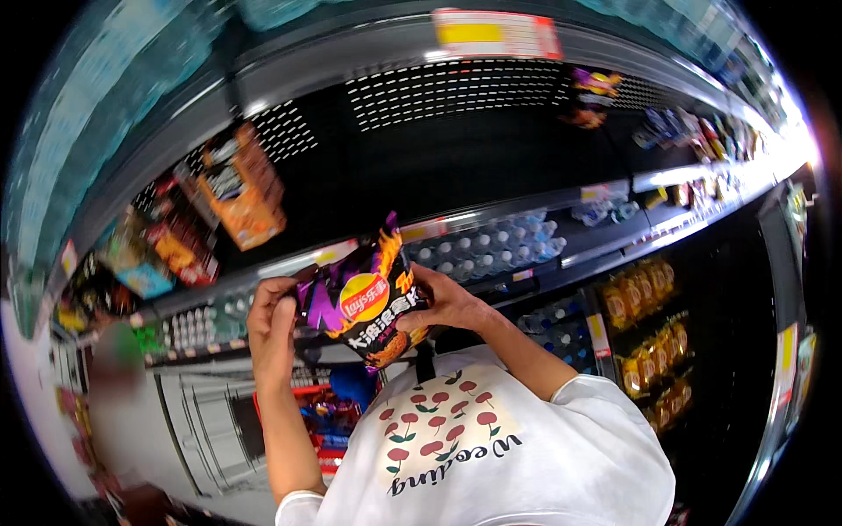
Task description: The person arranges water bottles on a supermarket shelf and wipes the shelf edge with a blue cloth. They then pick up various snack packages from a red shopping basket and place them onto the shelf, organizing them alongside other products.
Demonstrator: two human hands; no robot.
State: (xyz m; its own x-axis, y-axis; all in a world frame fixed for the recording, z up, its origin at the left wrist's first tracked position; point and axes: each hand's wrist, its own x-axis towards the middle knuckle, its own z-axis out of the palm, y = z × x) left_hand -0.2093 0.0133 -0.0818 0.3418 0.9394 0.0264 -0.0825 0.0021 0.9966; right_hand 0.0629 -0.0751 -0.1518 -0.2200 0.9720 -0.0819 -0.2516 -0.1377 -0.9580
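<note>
A Lay's potato chip bag (368, 302), black with purple and orange flame patterns, is held up in front of my chest. My left hand (271, 322) pinches its left edge, thumb toward me. On the opposite side, my right hand (447, 302) grips the bag with the thumb across its front; some of those fingers are hidden behind it. Beyond the bag is a black shelf (421, 164) with a perforated back panel. An orange snack carton (243, 204) stands on this shelf, to the left of the bag.
Below my left forearm is a red basket (332, 463) containing colourful packets. Bottled water (487, 250) fills part of the lower shelf. Yellow-packed goods (641, 296) hang at right. More boxes (181, 243) stand at left, and a price label (496, 33) is on the upper shelf edge.
</note>
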